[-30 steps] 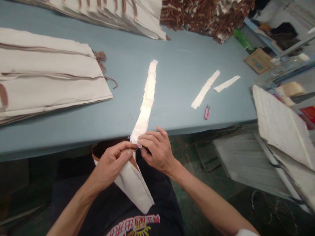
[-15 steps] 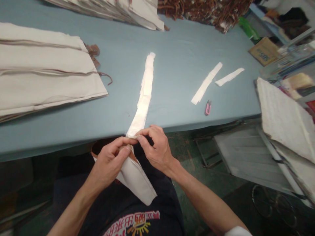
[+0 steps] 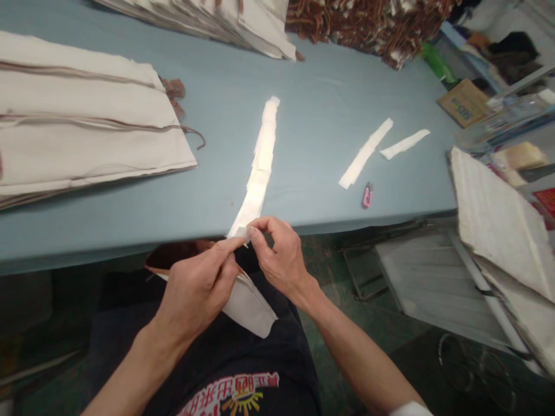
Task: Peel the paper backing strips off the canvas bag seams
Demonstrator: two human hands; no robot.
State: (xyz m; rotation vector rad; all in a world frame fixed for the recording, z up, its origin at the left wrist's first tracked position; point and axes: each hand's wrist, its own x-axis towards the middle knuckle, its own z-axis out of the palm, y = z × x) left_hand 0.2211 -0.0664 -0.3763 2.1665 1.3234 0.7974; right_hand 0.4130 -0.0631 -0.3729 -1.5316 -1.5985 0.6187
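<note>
Right hand point(image 3: 277, 257) has curled tighter since half a second ago; its thumb and forefinger now pinch the near end of the white strip point(image 3: 260, 167) and lift it just off the table's edge. Left hand point(image 3: 197, 289) has slid a little right and lower. The cloth bag point(image 3: 251, 306) in the lap now gapes further to the left, with more of its brown inner rim in view.

Left hand: fingers drawn narrow on the bag's top edge, forefinger tip touching the strip's end beside the right fingertips. The two hands meet just below the table's near edge. The bag lies across the person's dark shirt, lower corner pointing right.

Strip: several white layers, unevenly stacked. It runs from the pinch up over the near edge and away across the blue table point(image 3: 130, 214), bending slightly right.

Right of it, well apart, a small pink cutter point(image 3: 366, 195) lies near the edge. Just beyond are two loose white strips point(image 3: 365, 153), side by side, not touching.

Left side: a flat stack of beige bags point(image 3: 87, 133) with brown cords at the ends.

Far edge: another fanned stack of bags point(image 3: 225, 23), then a heap of brown handles point(image 3: 368, 23).

Off the table, right: white boards point(image 3: 498, 231) leaning, and a cardboard box point(image 3: 465, 103) further back.
</note>
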